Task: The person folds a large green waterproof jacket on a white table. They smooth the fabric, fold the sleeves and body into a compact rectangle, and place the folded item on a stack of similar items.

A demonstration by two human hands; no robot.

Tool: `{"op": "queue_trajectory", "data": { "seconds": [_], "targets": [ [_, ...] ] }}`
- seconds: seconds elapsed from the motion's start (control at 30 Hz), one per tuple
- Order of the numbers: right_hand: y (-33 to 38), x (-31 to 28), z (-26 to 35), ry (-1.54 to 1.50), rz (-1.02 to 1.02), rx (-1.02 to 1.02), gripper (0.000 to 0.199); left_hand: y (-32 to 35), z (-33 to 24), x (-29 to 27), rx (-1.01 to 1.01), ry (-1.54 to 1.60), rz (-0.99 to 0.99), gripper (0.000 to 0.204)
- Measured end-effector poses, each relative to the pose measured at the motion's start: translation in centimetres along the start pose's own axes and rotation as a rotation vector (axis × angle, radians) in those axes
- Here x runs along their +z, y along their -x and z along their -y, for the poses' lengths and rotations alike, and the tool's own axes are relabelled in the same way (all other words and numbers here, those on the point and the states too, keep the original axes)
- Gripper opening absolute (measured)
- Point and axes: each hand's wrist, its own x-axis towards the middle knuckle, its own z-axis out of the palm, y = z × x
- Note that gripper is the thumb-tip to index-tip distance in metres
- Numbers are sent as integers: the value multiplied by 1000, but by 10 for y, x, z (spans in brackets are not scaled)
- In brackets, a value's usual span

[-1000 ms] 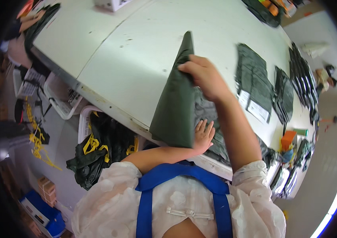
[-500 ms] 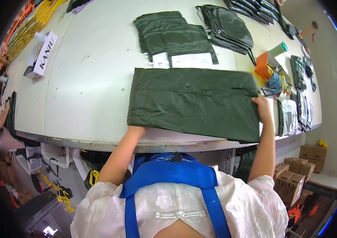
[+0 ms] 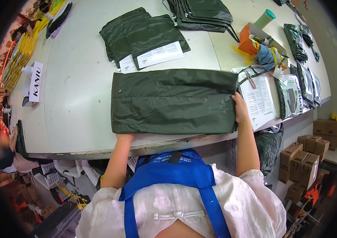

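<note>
A dark green, shiny fabric piece (image 3: 172,104), folded into a wide rectangle, lies in front of me near the table's front edge. My right hand (image 3: 240,107) is closed on its right edge, fingers partly behind the cloth. At the lower left corner my left hand (image 3: 125,137) reaches under the fabric; its fingers are hidden. Beside my right hand lie printed sheets (image 3: 257,97), with a dark cord and a small reddish-handled tool (image 3: 251,80) on top. Beyond the fabric, folded green pieces (image 3: 152,33) rest with white papers (image 3: 160,54) sticking out.
Further back sits a stack of dark corded bags (image 3: 204,15). An orange box (image 3: 251,37) with blue and yellow cloth, a green-capped bottle (image 3: 265,18) and packaged items (image 3: 289,95) stand right. A white box (image 3: 34,84) is left; another person (image 3: 6,152) is at far left.
The fabric has straightened from a slant, its lower right corner lifting away from me. My right hand has moved left with it, uncovering more printed sheets. The whole view has shifted.
</note>
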Motion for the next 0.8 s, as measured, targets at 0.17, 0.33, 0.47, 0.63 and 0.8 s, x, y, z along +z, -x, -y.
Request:
{"op": "queue_trajectory", "data": {
  "seconds": [0.17, 0.33, 0.47, 0.63, 0.8],
  "targets": [
    [10, 10, 12, -270, 55, -43, 29, 0, -10, -14, -98, 22, 45, 69],
    [-3, -6, 0, 152, -116, -97, 28, 2, -15, -12, -56, 121, 62, 66],
    [4, 3, 2, 285, -181, -124, 23, 9, -14, -26, -15, -109, 114, 63],
    [12, 9, 1, 201, -105, -91, 21, 10, -2, -31, -132, 33, -31, 60],
    [7, 5, -13, 300, -171, -125, 20, 8, 15, -25, -215, -24, 6, 59]
  ]
}}
